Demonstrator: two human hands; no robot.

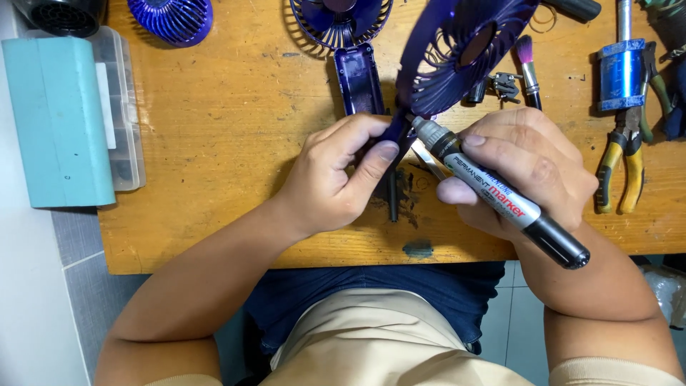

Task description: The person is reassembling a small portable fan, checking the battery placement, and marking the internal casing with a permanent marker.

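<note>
The left hand (336, 175) pinches the purple fan's (457, 53) slim stem above the wooden surface (214, 143), grip closed. Light, brittle plastic, I judge; it is best held by the stem, not the grille. The right hand (529, 168) is wrapped tight around a marker (500, 193), whose tip touches the fan.

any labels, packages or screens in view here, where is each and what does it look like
Marker label: wrapped round the barrel of the marker in the right hand, a silver-grey band with dark and red print.
White label: on the clear plastic organiser box at the table's left edge, a narrow upright strip beside the teal case.
No screens or signs show.
</note>
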